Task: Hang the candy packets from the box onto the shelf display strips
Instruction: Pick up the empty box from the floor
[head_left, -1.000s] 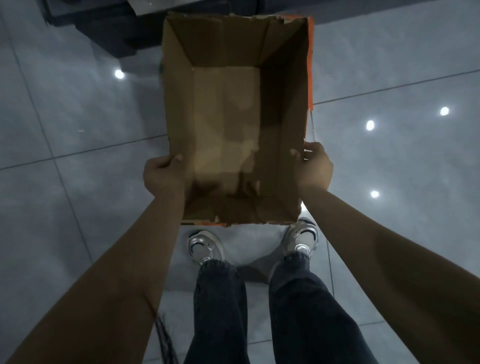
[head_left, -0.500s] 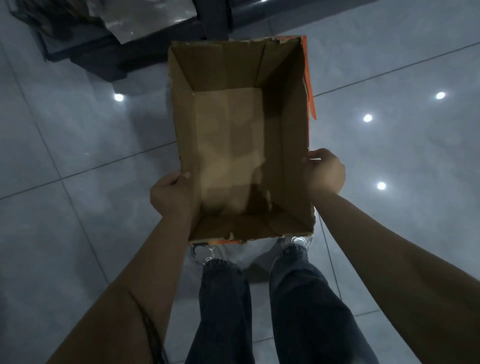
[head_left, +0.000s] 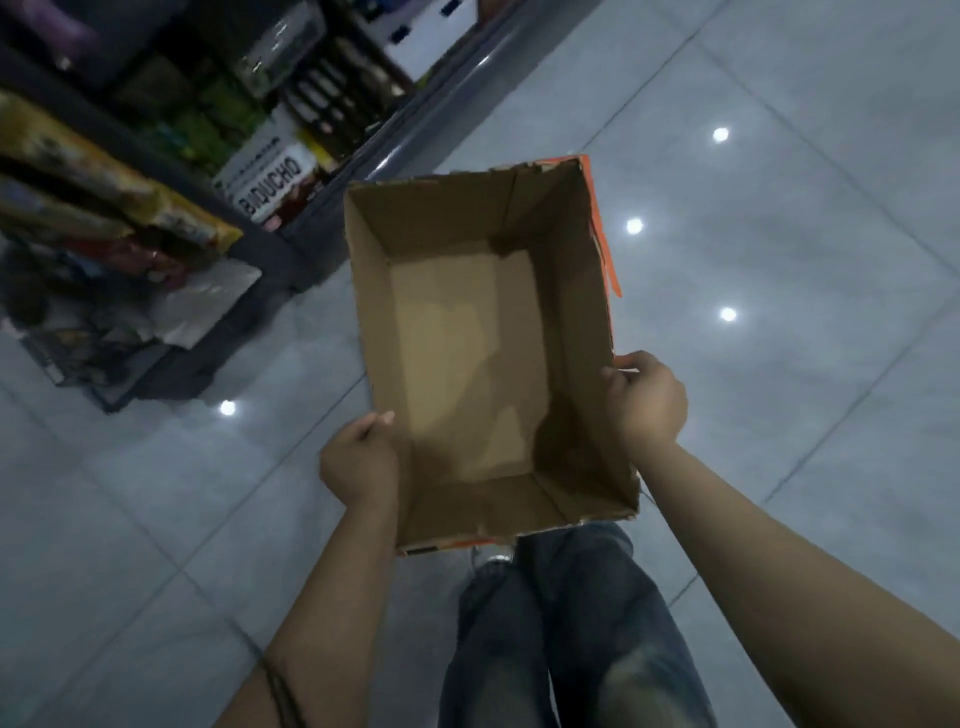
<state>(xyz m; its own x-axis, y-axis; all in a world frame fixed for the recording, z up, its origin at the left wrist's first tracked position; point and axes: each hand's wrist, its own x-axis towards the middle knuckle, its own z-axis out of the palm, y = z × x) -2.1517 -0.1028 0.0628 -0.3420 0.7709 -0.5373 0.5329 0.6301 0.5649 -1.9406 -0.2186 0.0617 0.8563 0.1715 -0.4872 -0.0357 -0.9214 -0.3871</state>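
Overhead, the open brown cardboard box with an orange outer skin is carried above the grey tiled floor, and its inside shows only bare card — no candy packets appear in it. The left hand grips the box's left wall near the near corner, thumb over the rim; the right hand clamps the box's right wall, fingers curled round the edge. Both hands sit toward the near end of the box, so the far end hangs unsupported.

Risks, as judged: the far end could dip or twist if either grip loosens, since the torn rim offers little stiffness. A loose orange strip peeling off the box's right edge could catch on a fixture. The dark shelf base with stacked snack packets stands just left of and beyond the box's far left corner — a swing that way could strike it or knock the goods. The person's jeans-clad legs lie below the box's near wall, half hidden.

Open room lies to the right of and beyond the box, where floor alone shows. No display strips can be made out.
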